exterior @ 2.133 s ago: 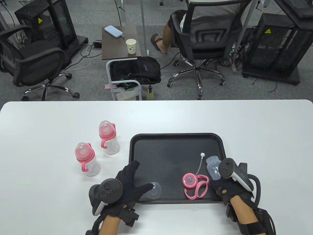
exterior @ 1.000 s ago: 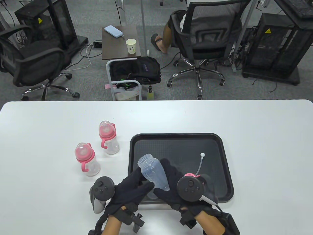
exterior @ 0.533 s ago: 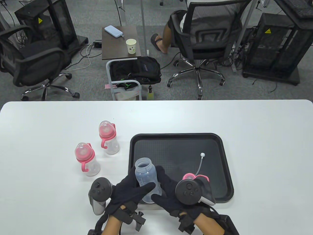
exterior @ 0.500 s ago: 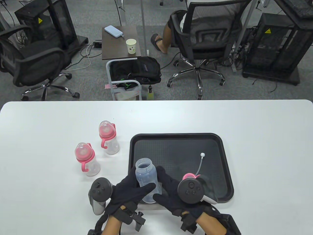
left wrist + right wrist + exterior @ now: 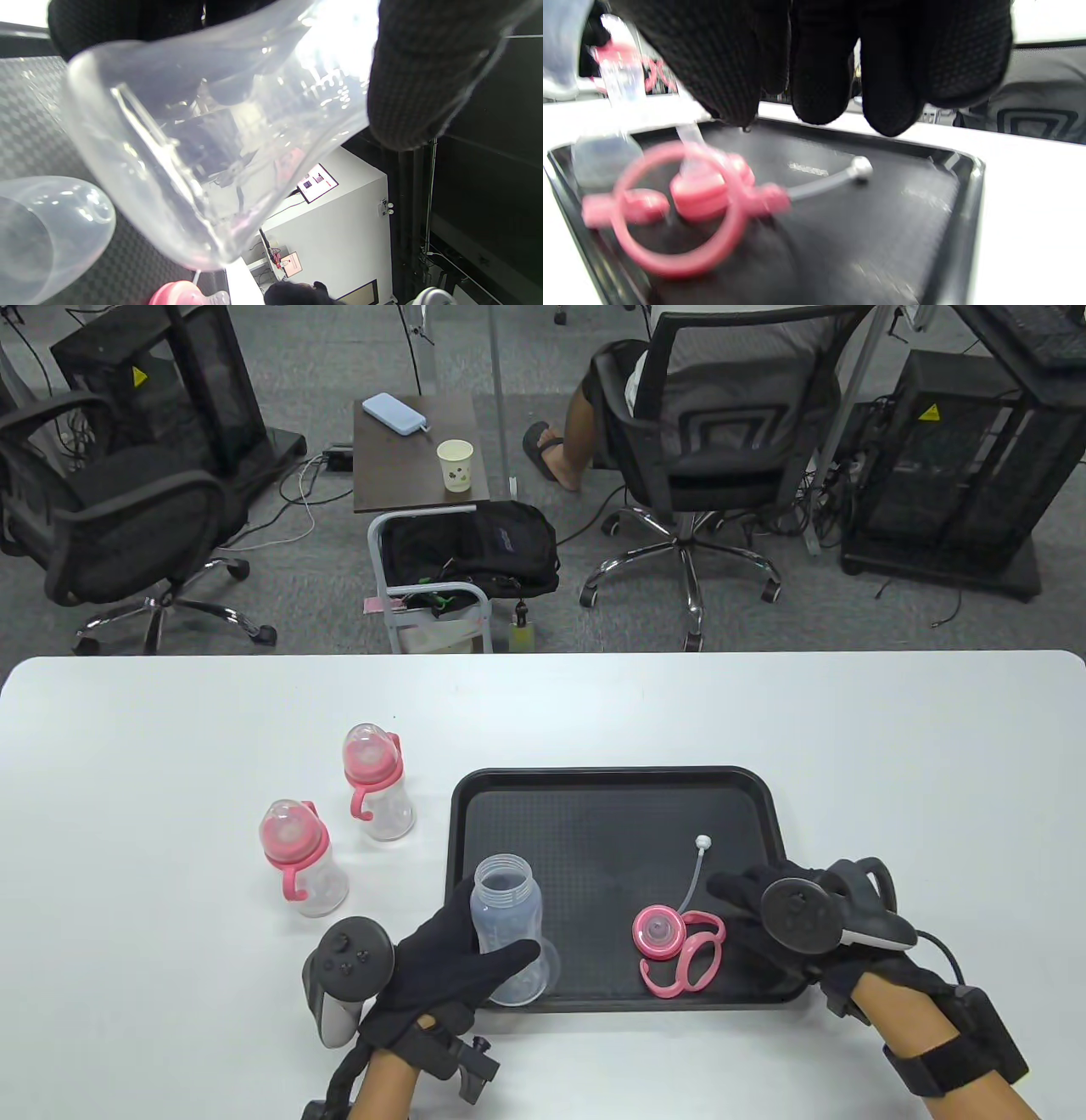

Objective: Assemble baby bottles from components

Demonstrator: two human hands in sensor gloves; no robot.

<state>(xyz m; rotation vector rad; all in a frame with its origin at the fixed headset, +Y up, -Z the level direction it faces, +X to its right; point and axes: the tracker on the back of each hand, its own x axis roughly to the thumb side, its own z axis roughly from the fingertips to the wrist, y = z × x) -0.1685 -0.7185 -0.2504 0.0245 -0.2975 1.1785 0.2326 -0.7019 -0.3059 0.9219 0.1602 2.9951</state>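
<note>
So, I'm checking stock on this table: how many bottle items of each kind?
Assembled pink-collared bottles: 2
Open clear bottle body, held in left hand: 1
Pink handled collar with straw: 1
Clear dome cap: 1
Black tray: 1
Total: 6

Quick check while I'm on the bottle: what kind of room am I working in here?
Most likely an office or lab set up for data recording, not a home. Past the white table stand mesh office chairs, black caged equipment racks with yellow warning stickers, and loose cables on grey carpet.
</note>
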